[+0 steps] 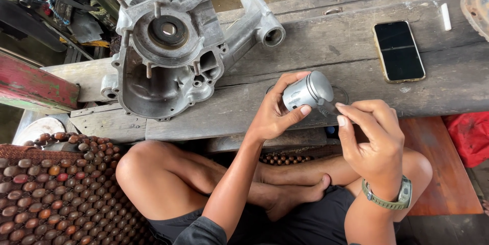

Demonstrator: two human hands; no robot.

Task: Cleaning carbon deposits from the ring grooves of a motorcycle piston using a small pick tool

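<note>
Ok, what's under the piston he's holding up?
Below the piston, held in the left hand, lies the wooden bench with a thin ring on it. The piston and fingers cover part of that ring.

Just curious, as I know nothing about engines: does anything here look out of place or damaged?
Only the phone looks out of place, lying on the worn plank bench near the engine casing. Nothing looks broken or spilled.

Weathered grey plank tabletop [316, 46] running across the view. On its left end sits a big aluminium engine casing [173, 41], open side up. Over to the right, 1 dark-screened phone [399, 50] lies flat, a small white stick [446, 16] just beyond it.
</note>
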